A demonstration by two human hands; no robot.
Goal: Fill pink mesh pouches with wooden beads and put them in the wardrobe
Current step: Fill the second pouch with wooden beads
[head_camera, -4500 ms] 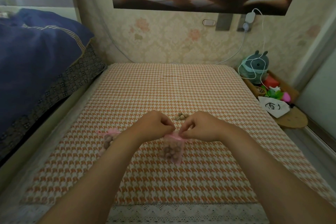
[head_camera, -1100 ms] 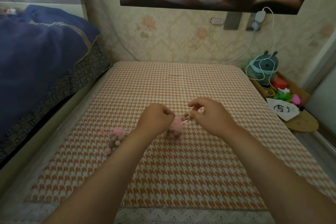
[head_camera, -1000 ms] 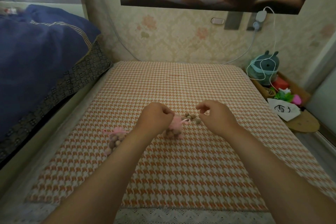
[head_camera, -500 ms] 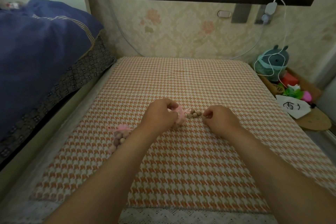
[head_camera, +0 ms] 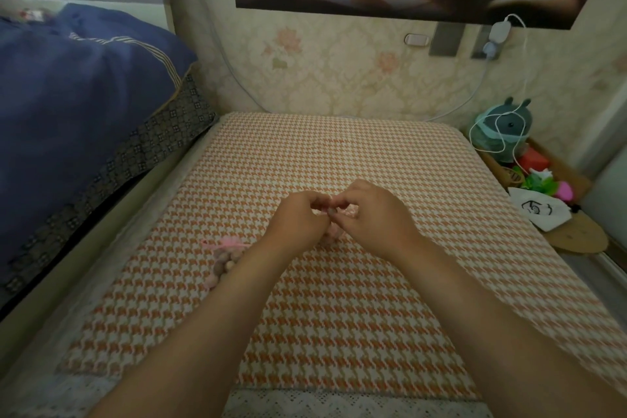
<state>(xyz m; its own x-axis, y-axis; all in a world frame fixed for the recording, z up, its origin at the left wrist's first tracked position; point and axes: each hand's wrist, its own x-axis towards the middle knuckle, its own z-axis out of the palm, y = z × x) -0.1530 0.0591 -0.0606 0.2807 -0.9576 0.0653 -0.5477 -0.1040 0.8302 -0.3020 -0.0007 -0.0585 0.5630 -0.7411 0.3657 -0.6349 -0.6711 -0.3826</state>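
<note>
The left hand (head_camera: 298,219) curls around a pink mesh pouch (head_camera: 328,231) in the middle of the bed (head_camera: 339,316). The right hand (head_camera: 373,215), touching it at 3 o'clock, pinches a wooden bead (head_camera: 331,212) at the pouch's top. A filled second pouch (head_camera: 225,253) lies at 8 o'clock.

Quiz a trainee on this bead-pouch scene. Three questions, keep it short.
1. True or false: the filled pouch lies on the houndstooth cover, left of the left hand.
2. The left hand grips: A. second pink pouch; B. cable; C. quilt.
3. What does the right hand pinch?
Key: 1 true; 2 A; 3 a wooden bead.
</note>
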